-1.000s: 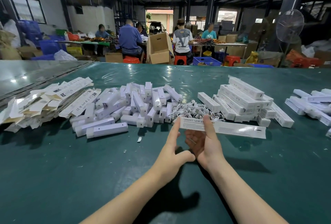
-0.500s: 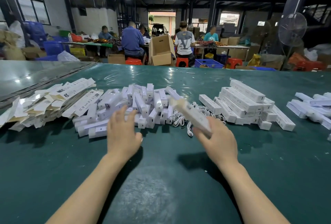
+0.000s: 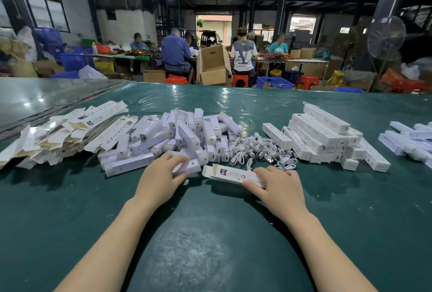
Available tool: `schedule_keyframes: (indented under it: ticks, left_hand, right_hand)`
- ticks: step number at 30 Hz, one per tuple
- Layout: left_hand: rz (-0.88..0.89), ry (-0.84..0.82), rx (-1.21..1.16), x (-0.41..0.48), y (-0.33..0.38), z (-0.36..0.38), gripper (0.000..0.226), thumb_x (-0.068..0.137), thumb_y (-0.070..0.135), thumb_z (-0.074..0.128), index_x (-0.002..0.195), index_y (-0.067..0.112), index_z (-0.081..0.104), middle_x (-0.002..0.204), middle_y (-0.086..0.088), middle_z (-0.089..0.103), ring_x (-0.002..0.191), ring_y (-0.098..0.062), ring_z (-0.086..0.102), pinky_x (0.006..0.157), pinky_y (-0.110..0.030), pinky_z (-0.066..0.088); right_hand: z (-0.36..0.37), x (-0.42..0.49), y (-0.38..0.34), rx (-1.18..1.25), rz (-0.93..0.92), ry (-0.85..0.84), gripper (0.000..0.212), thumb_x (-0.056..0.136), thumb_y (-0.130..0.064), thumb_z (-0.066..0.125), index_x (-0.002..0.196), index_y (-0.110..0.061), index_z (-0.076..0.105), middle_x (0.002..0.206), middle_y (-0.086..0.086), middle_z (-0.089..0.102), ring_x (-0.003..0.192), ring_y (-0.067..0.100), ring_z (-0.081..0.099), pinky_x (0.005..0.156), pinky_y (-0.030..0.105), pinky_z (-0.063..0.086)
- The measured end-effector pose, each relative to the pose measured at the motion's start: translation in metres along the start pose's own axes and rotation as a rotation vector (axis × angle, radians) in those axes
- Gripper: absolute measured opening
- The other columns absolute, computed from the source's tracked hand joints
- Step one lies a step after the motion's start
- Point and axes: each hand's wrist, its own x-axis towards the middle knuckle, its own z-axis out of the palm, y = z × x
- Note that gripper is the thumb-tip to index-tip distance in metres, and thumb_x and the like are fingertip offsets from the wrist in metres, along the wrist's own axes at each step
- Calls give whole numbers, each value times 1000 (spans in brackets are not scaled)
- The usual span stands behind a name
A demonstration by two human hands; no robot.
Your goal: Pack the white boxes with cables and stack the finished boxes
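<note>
My right hand [image 3: 279, 182] grips one end of an opened white box [image 3: 230, 173] that lies low over the green table, its open flap pointing left. My left hand [image 3: 163, 173] curls its fingers round a white bar-shaped item [image 3: 189, 166] at the near edge of a heap of such items [image 3: 187, 135]. A tangle of white cables [image 3: 259, 149] lies just behind the box. Further right stands a stack of closed white boxes [image 3: 325, 137].
Flat unfolded cartons [image 3: 70, 130] are spread at the left. More white items [image 3: 409, 139] lie at the far right edge. The green table [image 3: 210, 233] is bare in front of my hands. Several people sit at tables beyond the far edge.
My right hand brought the box down from a raised tilt to just above the table. My left hand moved right and took hold of a white item at the heap's near edge.
</note>
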Motion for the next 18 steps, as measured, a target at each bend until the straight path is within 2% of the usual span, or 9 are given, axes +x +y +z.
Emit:
schedule_keyframes:
  ticks: [3,5,8,10,13,16,18]
  left_hand:
    - [108,31,-151,-1,5,-4,30,84,19,67,113,21,63,108,5,64,100,-18,57,80,-27,40]
    - [163,35,-224,-2,10,-7,30,81,18,69,111,22,65,98,8,66,93,-17,59,80,-26,44]
    - [274,-1,-212,-2,14,-6,29,79,17,73,107,21,69,93,19,64,88,-6,60,77,-8,40]
    - [260,-34,-209,-2,13,-4,29,79,18,73,108,22,70,100,17,67,92,-1,61,81,-11,42]
    - [220,-75,-225,-2,8,-3,30,80,17,72,108,25,69,102,15,68,95,-4,62,85,-19,44]
    - [225,-101,-234,-4,10,-3,30,81,19,70,107,33,68,93,28,62,90,2,59,79,-12,41]
    - [244,-95,-229,-3,14,-3,30,83,20,68,108,37,67,92,30,56,84,4,54,74,-9,37]
  right_hand:
    - [-1,1,4,1,25,-7,34,86,-63,36,76,-31,38,76,-11,41,89,15,52,77,33,22]
    - [0,1,5,7,12,-9,34,86,-63,36,77,-31,42,76,-11,45,88,14,52,77,33,22]
    - [-1,1,6,41,-15,5,41,85,-63,37,89,-27,56,83,-10,56,86,14,52,74,31,18]
    - [-3,0,6,104,-30,21,42,85,-62,41,97,-27,60,87,-9,61,86,14,53,72,30,16]
    - [-6,-1,5,205,-61,32,42,85,-59,46,102,-24,63,93,-6,66,88,15,55,75,27,22]
    - [-8,-2,3,230,-63,43,42,85,-59,47,97,-23,64,90,-5,67,86,17,57,74,27,25]
    - [-8,-3,1,198,-53,52,42,85,-60,45,92,-23,62,84,-5,64,83,18,55,72,28,23]
